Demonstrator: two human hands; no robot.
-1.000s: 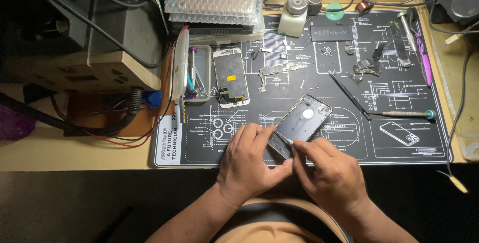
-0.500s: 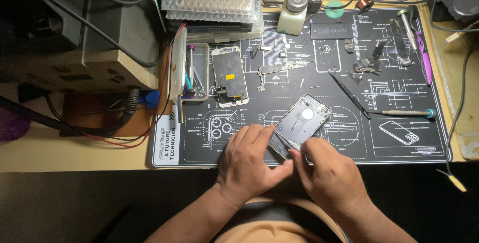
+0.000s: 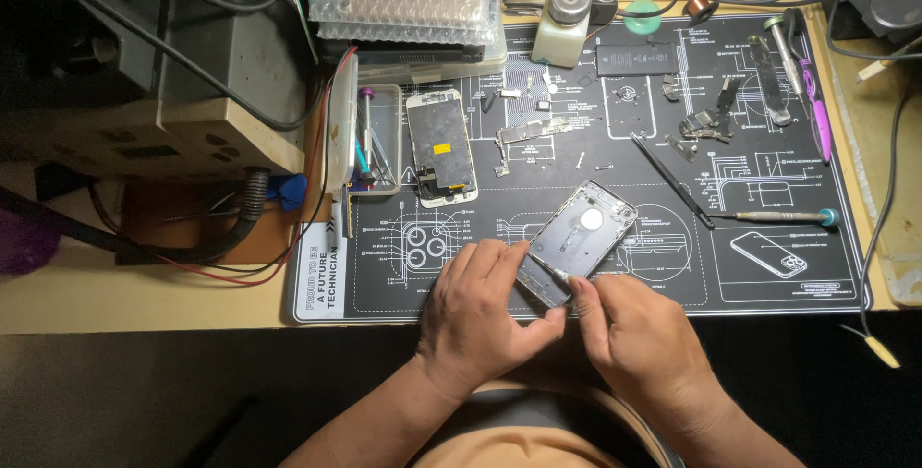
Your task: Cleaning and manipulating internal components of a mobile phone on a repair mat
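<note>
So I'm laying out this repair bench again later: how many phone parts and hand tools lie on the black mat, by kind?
Phone housing, held by the left hand: 1
Screen panel: 1
Battery: 1
Logic board: 1
Screwdriver with teal cap: 1
Black spudger: 1
Thin tool in the right hand: 1
Total: 7
</note>
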